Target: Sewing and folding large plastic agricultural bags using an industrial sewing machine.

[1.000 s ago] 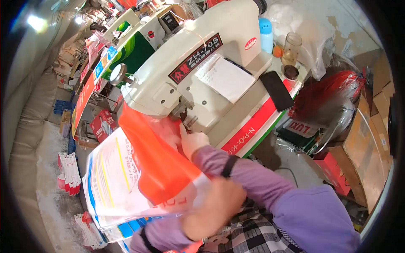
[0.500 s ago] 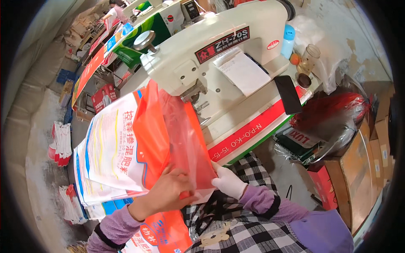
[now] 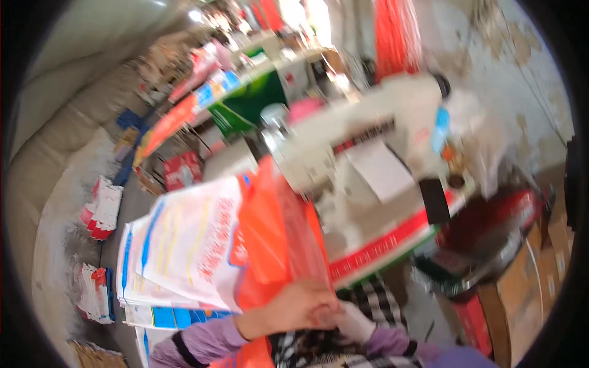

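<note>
An orange and white printed sack [image 3: 261, 239] lies over a stack of white sacks [image 3: 184, 245] in front of me. Its orange end with the clear film liner [image 3: 304, 239] is beside the needle end of a cream sewing machine [image 3: 368, 147]. My bare left hand [image 3: 297, 306] is closed, its blurred fingers curled at the near corner of that end. My right hand [image 3: 356, 322], in a white glove, meets it there from the right. The left hand hides the right fingertips, so their grip does not show.
On the machine bed are a paper pad [image 3: 381, 172] and a black phone [image 3: 434, 201]. A blue bottle [image 3: 440, 130] stands behind them. At the right are plastic-wrapped goods [image 3: 485, 233] and cardboard boxes [image 3: 521, 300]. Folded sack bundles [image 3: 101, 208] lie at the left.
My left hand has moved right along the sack to meet my gloved right hand. The whole view has tilted up, bringing in more of the wall and back of the room.
</note>
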Demonstrator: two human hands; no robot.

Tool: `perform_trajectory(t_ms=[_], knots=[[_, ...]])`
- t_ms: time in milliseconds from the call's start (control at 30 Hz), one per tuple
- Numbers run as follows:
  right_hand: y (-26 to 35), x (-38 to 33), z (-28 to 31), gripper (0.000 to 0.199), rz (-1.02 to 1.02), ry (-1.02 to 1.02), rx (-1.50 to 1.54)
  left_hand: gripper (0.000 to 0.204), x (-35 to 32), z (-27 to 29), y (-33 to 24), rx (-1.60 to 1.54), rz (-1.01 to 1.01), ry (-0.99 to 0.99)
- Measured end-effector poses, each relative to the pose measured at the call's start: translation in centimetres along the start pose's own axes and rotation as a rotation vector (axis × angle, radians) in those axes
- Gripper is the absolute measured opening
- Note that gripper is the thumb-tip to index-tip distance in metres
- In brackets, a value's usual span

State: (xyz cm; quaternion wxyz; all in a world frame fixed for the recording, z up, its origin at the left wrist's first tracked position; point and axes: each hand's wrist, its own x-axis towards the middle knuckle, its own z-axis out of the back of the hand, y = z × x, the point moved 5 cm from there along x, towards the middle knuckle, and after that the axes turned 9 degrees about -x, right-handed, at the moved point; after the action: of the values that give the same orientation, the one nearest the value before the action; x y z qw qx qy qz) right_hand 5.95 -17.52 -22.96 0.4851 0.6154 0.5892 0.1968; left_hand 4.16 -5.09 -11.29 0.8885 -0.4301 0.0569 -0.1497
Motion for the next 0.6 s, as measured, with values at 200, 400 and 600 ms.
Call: perform_trajectory(t_ms=[200, 400, 600], knots=[[0.2, 0.8, 1.5, 0.029, -0.020, -0.156, -0.114, 0.027, 4.2, -0.7, -1.1, 0.597, -0.056, 0.287], [-1.2, -2.1, 2.9, 0.032, 0.059, -0.024, 0.033, 0.040, 1.7, -3.3, -3.8, 0.259, 0.058, 0.001], [3.5, 3.3, 6.3, 0.044, 0.140, -0.257, -0.982, 0.048, -2.3, -10.3, -2.2, 0.623, 0.066, 0.001]])
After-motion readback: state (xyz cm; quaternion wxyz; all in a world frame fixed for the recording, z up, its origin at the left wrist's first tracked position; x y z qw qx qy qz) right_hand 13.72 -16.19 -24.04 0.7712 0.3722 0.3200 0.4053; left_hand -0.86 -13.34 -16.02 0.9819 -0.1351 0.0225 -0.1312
